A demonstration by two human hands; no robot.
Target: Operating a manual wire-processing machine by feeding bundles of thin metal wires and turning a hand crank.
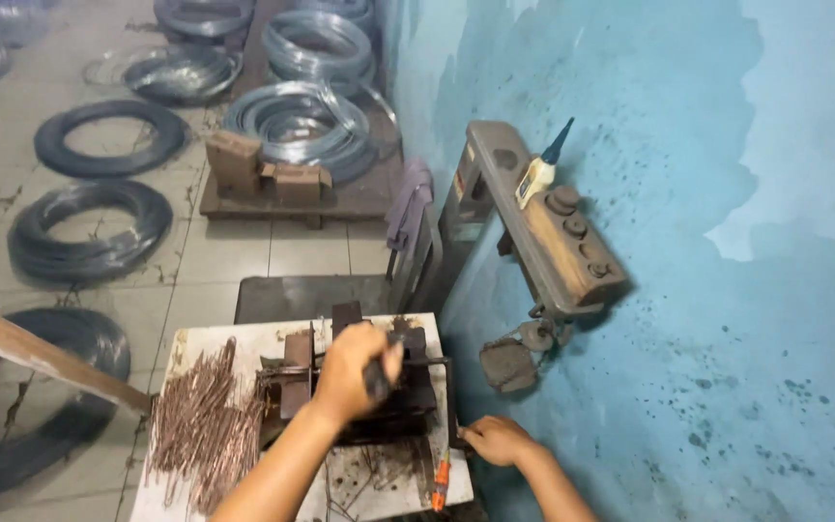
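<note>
A dark rusty metal jig point(379, 382) stands on a white worktable point(195, 338) low in the view. My left hand point(355, 369) is closed around a dark handle on top of the jig. My right hand point(497, 440) rests at the table's right edge, fingers curled on a thin metal rod that runs from the jig. A pile of short copper-coloured wire pieces point(205, 425) lies on the table, left of the jig. An orange-handled tool point(440, 483) lies near the front edge.
Several coils of dark and silvery wire point(89, 227) lie on the tiled floor behind. A blue wall point(727, 290) is at right with a rusty control box point(558, 232) and a small glue bottle point(541, 169). A wooden plank point(41, 353) slants at left.
</note>
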